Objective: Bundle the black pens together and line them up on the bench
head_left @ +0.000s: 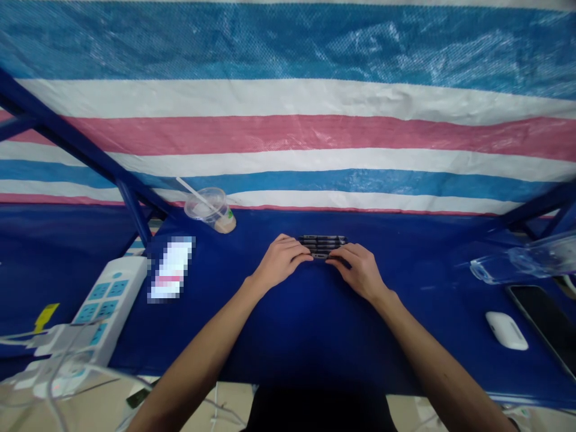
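Observation:
Several slim dark bars (323,245), perhaps phones or pens, lie side by side in a compact block on the blue table, near its back middle. At the block's left end my left hand (282,259) is closed, thumb and fingers pressed around the ends of the bars. The right end is between the thumb and fingers of my right hand (357,268), also closed. Both hands hide the ends of the block, and what exactly the bars are is too small to tell.
A plastic cup with a straw (210,207) stands back left, near a blurred bright phone (172,270) and a white power strip (101,309). At the right are a white earbud case (506,330), a black phone (546,321) and a clear plastic bottle (526,259).

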The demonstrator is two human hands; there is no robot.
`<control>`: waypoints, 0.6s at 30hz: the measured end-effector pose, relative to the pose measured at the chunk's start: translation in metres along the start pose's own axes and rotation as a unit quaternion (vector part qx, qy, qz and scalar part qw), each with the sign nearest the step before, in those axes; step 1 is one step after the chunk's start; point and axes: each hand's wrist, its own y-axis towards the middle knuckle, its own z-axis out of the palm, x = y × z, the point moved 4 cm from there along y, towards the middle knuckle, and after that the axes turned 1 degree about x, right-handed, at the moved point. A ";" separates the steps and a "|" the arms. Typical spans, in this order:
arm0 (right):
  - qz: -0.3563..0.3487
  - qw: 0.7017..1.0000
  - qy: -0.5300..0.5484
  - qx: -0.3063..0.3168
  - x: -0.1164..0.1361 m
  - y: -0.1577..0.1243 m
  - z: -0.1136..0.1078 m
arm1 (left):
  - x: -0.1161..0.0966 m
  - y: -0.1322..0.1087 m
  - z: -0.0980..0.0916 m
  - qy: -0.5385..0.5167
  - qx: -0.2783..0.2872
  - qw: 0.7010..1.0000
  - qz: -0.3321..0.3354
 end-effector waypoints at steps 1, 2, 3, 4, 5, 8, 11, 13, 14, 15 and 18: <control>0.001 1.000 -0.002 0.004 0.000 0.000 0.000 | 0.000 0.000 0.000 0.001 -0.007 1.000 0.004; 0.003 1.000 -0.003 0.007 0.000 0.000 0.000 | -0.001 0.000 -0.001 0.003 -0.014 1.000 0.009; 0.006 1.000 -0.004 0.010 0.000 0.000 0.000 | -0.002 0.000 -0.001 0.004 -0.021 1.000 0.015; 0.009 1.000 -0.006 0.014 0.000 0.000 0.000 | -0.003 0.000 -0.002 0.006 -0.028 0.999 0.020; 0.013 1.000 -0.008 0.019 0.000 0.000 0.000 | -0.004 0.000 -0.002 0.007 -0.033 0.999 0.025; 0.020 0.999 -0.014 0.040 0.001 0.001 0.000 | -0.007 0.000 -0.003 0.011 -0.044 0.998 0.036; 0.050 0.998 0.005 0.034 0.000 0.001 -0.003 | -0.008 0.001 -0.005 0.019 -0.052 0.998 0.037; 0.117 0.992 0.051 0.007 -0.004 0.002 -0.008 | -0.008 0.001 -0.007 0.026 -0.060 0.997 0.027; 0.164 0.982 0.092 -0.008 -0.007 0.002 -0.011 | -0.007 0.001 -0.009 0.029 -0.067 0.997 0.020; 0.214 0.965 0.148 -0.022 -0.010 0.002 -0.013 | -0.007 0.001 -0.012 0.032 -0.075 0.997 0.014; 0.330 0.863 0.378 -0.049 -0.017 0.003 -0.014 | -0.005 0.001 -0.017 0.032 -0.101 0.994 0.000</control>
